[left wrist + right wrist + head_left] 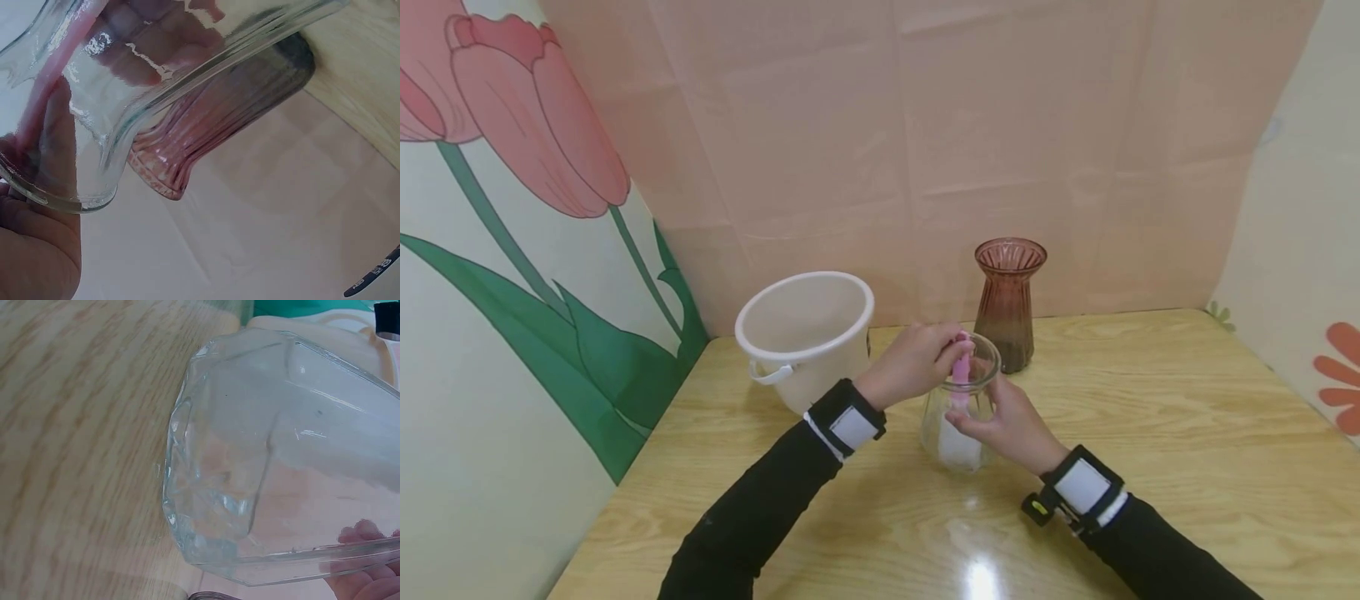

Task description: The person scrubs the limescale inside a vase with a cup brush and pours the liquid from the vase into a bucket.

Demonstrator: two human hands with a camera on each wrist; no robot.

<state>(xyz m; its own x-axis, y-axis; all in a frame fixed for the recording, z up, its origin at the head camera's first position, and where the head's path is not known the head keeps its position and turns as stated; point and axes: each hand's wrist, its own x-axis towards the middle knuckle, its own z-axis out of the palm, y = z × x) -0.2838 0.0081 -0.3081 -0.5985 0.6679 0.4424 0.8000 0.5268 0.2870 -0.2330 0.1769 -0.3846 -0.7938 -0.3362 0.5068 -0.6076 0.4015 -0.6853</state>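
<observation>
In the head view a clear glass vase [934, 425] is at the middle of the table, close in front of both wrists. My right hand [1021, 423] holds its side below the rim, thumb towards me. From above, my left hand [913, 358] grips the pink handle of a bottle brush [960, 372] at the vase mouth. The brush's white head shows through the glass, low inside. In the left wrist view the pink handle [56, 69] runs down through the vase neck. The right wrist view shows the faceted vase base [212, 487] by the tabletop; whether it touches, I cannot tell.
Behind the clear vase stands a ribbed reddish-brown glass vase [1004, 312]. To the left is a cream bucket [820, 375] with its handle hanging down. A pink sheet [805, 150] covers the back wall, and a tulip-printed panel [542, 117] borders the left side.
</observation>
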